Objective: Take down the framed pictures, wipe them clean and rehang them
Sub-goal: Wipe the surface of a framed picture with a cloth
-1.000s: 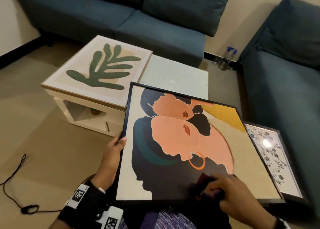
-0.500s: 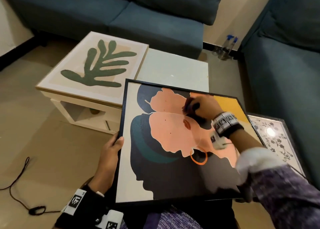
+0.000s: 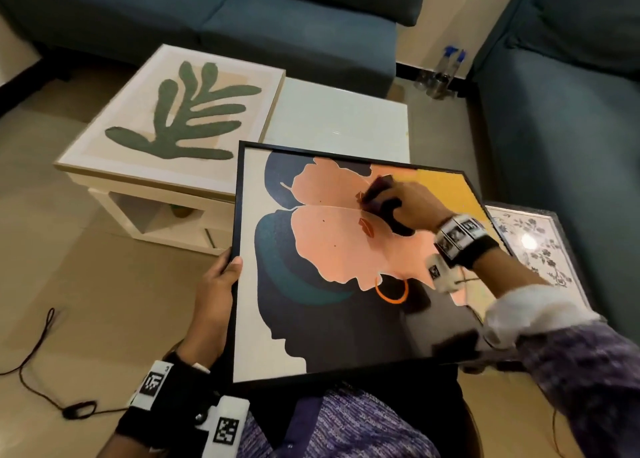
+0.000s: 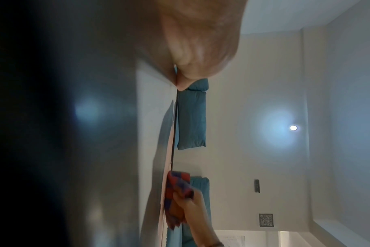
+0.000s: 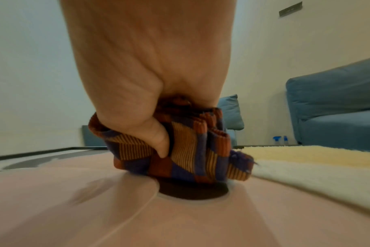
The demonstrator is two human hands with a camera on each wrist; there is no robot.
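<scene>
The room was dimly, warmly lit; a ceiling lamp (image 4: 293,127) was flared (haloed), its glare mirrored on the floral picture (image 3: 526,240). Edges were blurred and bent.

The black-framed portrait picture (image 3: 311,319) rests tilted on the person's lap, its far edge toward the coffee table (image 3: 339,118). The left hand (image 3: 216,295) is at its left edge; the right hand (image 3: 412,204) with the cloth (image 3: 375,191) is on its upper middle. A leaf picture (image 3: 180,118) lies flat on the table's left half. A floral picture (image 3: 536,246) lies right of the portrait, beside the right sofa (image 3: 561,128). Another sofa (image 3: 242,17) stands behind the table. Spray bottles (image 3: 445,73) stand between the sofas. A cable (image 3: 45,346) lies on the floor at left.
</scene>
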